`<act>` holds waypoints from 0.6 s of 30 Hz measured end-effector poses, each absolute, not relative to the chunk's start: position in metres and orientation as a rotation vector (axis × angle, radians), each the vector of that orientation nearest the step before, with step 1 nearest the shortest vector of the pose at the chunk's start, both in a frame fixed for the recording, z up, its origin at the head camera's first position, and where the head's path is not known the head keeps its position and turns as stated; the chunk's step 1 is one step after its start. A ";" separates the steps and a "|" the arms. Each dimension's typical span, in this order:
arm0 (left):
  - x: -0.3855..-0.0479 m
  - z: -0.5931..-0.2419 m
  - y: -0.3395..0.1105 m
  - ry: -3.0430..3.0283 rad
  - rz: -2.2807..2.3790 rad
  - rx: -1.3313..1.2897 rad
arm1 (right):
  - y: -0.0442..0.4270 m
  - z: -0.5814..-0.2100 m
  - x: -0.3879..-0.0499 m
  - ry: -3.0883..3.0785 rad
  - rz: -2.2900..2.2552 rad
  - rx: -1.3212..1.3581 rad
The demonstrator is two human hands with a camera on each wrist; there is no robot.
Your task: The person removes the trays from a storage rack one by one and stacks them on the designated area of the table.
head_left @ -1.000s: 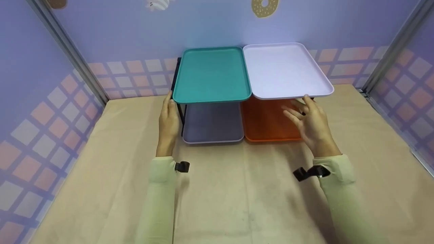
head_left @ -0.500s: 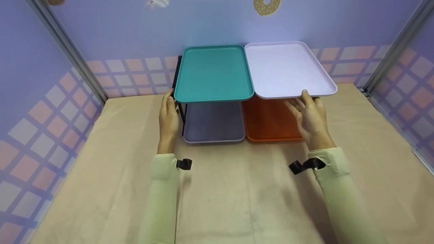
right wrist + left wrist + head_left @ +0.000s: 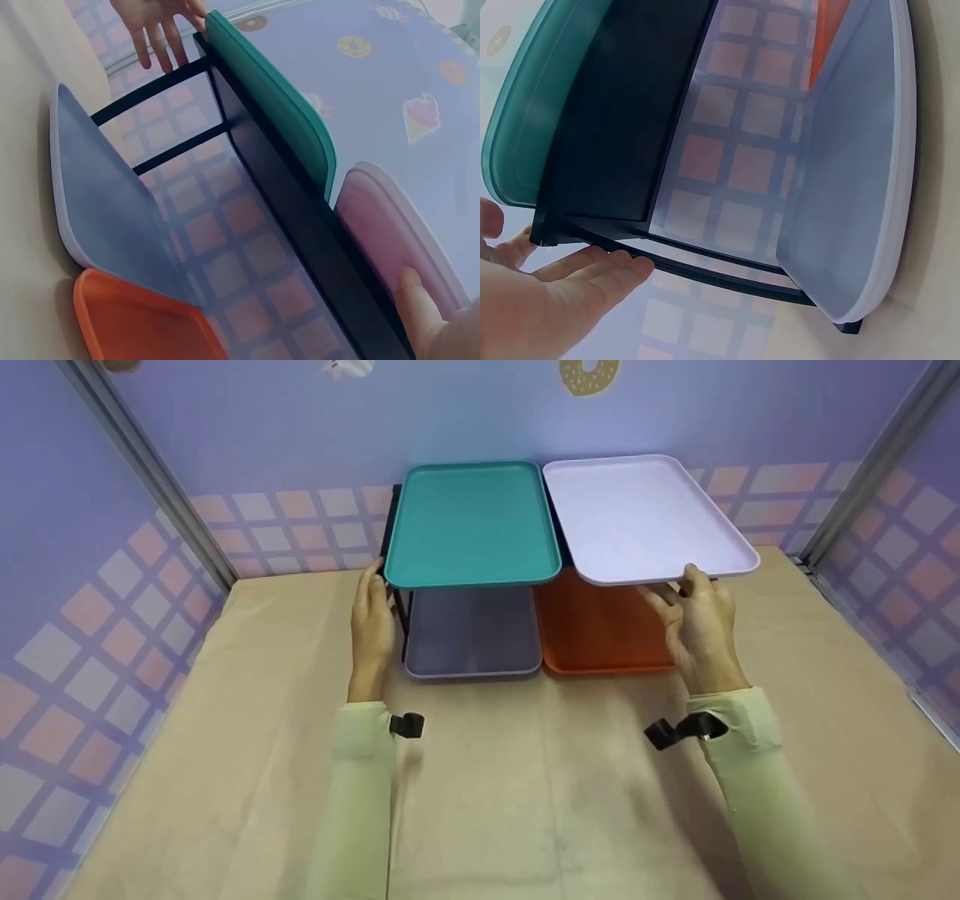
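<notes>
A teal tray (image 3: 472,525) and a pale lilac tray (image 3: 649,517) lie side by side on the upper level of a black rack (image 3: 622,112), a narrow gap between them. Below are a grey-purple tray (image 3: 474,634) and an orange tray (image 3: 600,630). My left hand (image 3: 372,630) rests with straight fingers against the rack's left side, by the teal tray's front corner. My right hand (image 3: 703,630) pinches the lilac tray's front edge, thumb on the rim and fingers underneath; in the right wrist view the thumb (image 3: 416,300) lies against that tray.
The rack stands on a beige cloth-covered table (image 3: 480,795), close to a purple patterned back wall (image 3: 300,427). Side walls with metal corner posts rise at left and right. A black strap is on each wrist.
The right hand has closed on the lilac tray's front edge, and that tray has shifted right, opening a gap beside the teal tray. The left hand has stayed nearly still.
</notes>
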State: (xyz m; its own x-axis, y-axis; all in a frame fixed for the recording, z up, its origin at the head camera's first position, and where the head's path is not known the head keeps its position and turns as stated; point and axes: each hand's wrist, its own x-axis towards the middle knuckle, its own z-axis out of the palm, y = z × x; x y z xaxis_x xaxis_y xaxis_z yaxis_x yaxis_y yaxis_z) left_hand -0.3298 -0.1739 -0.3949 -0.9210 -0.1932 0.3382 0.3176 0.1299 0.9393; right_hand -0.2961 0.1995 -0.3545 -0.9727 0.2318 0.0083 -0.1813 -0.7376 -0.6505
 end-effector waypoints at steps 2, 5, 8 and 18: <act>-0.330 -0.394 -0.174 -2.040 -1.844 -0.117 | 0.203 -0.355 -0.295 -1.008 2.732 -0.110; -0.330 -0.395 -0.174 -2.050 -1.848 -0.115 | 0.208 -0.357 -0.293 -1.013 2.716 -0.110; -0.331 -0.396 -0.175 -2.043 -1.855 -0.118 | 0.213 -0.359 -0.289 -1.002 2.716 -0.100; -0.330 -0.397 -0.178 -2.032 -1.879 -0.114 | 0.226 -0.365 -0.282 -0.994 2.711 -0.072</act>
